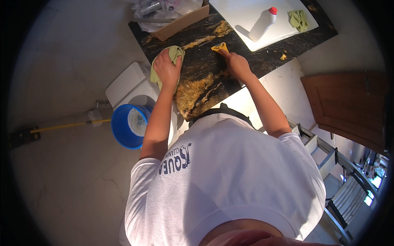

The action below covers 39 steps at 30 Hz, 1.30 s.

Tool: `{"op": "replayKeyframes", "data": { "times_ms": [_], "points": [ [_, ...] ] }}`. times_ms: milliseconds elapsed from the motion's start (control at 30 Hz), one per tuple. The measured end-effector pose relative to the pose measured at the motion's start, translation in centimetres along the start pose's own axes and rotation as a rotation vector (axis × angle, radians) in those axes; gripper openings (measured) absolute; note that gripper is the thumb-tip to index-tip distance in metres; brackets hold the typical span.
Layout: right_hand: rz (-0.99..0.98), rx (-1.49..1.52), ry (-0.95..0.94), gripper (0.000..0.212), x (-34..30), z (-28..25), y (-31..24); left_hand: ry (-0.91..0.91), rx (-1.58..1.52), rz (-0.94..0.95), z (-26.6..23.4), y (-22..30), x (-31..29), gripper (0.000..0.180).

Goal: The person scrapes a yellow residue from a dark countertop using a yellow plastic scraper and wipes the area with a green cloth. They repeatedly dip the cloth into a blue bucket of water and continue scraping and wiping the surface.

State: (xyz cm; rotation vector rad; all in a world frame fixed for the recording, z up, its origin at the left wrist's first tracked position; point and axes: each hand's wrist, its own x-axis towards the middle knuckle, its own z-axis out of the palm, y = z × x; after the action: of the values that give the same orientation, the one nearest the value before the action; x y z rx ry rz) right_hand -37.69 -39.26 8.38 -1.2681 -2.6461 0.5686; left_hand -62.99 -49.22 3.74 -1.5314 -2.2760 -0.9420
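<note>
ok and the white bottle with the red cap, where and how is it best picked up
Probably around the middle of the white bottle, below its red cap, coming from the near side. It appears to stand upright with its body exposed on that side. The right hand is nearer, but would first need to free itself of the yellow tool.

Cloth (176, 52), box (182, 23) on seemingly stone counter (198, 61)

open: dark counter (201, 63) between cloth (175, 52) and yellow scraper (220, 47) | obstacles beyond: left, box (183, 23); right, bottle (262, 26)
</note>
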Motion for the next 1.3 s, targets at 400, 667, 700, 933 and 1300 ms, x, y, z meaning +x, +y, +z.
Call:
{"op": "replayKeyframes", "data": {
  "times_ms": [400,667,700,933,1300],
  "points": [
    [-0.005,-0.068,-0.012,0.046,-1.9,-0.1,1.3,-0.005,0.008,0.001,0.1,-0.1,0.1,0.055],
    [0.002,-0.085,-0.049,0.044,1.4,-0.3,1.4,-0.009,0.011,-0.012,0.1,0.0,0.1,0.055],
    [0.011,-0.077,-0.046,0.046,0.0,-0.5,1.7,-0.015,0.008,-0.015,0.0,0.0,0.1,0.054],
    [0.013,-0.077,-0.027,0.05,-0.9,-1.0,2.2,-0.017,0.005,-0.013,0.2,-0.1,0.1,0.055],
    [0.036,-0.073,-0.049,0.046,-2.6,-1.4,3.5,-0.027,0.01,-0.023,0.1,-0.1,0.2,0.055]
  ]
}}
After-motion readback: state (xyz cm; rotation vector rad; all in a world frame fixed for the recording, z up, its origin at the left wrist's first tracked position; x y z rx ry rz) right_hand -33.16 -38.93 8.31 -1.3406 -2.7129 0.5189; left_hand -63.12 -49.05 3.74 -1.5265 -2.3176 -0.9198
